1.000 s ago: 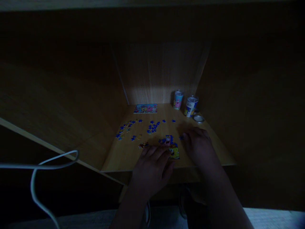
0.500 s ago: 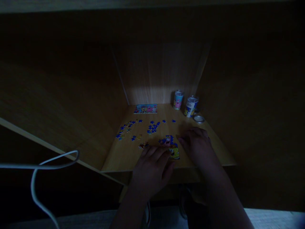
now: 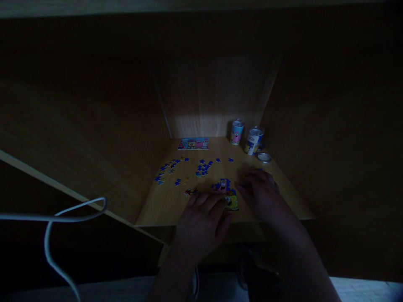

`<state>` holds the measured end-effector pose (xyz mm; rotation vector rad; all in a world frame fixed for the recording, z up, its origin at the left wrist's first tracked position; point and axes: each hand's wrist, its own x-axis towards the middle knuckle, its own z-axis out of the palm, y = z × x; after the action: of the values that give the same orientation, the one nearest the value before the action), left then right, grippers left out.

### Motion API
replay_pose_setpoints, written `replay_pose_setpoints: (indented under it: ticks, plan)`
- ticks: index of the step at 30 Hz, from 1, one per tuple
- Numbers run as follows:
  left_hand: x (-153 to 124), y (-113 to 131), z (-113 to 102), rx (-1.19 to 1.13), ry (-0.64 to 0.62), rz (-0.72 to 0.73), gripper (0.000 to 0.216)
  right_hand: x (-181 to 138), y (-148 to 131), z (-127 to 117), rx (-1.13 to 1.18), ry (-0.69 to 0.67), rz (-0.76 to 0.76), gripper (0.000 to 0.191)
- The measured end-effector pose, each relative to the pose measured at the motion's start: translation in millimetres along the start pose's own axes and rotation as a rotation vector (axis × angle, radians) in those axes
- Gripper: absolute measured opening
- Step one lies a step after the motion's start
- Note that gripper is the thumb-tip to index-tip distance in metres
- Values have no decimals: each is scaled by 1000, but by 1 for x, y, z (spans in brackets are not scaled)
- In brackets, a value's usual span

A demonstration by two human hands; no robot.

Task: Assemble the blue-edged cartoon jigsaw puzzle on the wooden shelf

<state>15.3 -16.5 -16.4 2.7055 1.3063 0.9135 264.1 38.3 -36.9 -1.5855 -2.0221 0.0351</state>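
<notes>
A thin white cable (image 3: 31,217) makes a loop before the brown wooden side panel (image 3: 94,147). Near the pale wooden back wall (image 3: 208,96), one blue-and-pink cylindrical can (image 3: 236,133) stands upright beside a blue, white and yellow cylindrical can (image 3: 252,141). A round silver-coloured lid (image 3: 264,157) lies close to the latter.

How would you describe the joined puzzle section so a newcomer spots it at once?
Find the wooden shelf, then look near its front edge. Between the left hand and the right hand lies the joined puzzle section, partly hidden by the left one. Unlike the loose, mostly blue pieces farther back, it is a larger patch with yellow and pink cartoon artwork.
</notes>
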Motion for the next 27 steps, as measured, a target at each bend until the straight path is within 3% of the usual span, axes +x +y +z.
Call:
replay_pose_setpoints:
  ticks: [9,14,20,27]
  plan:
    - [1,1,-2,0,0,2,26,5,-8,-9,213,-5,-35,6]
    - [0,1,-2,-5,23,14,25,5,-15,-14,290,-30,51,9]
    - [1,1,-3,2,3,0,25,3,-26,-19,358,64,34,21]
    - [0,2,-3,-5,-8,-9,24,4,-39,-13,369,8,110,20]
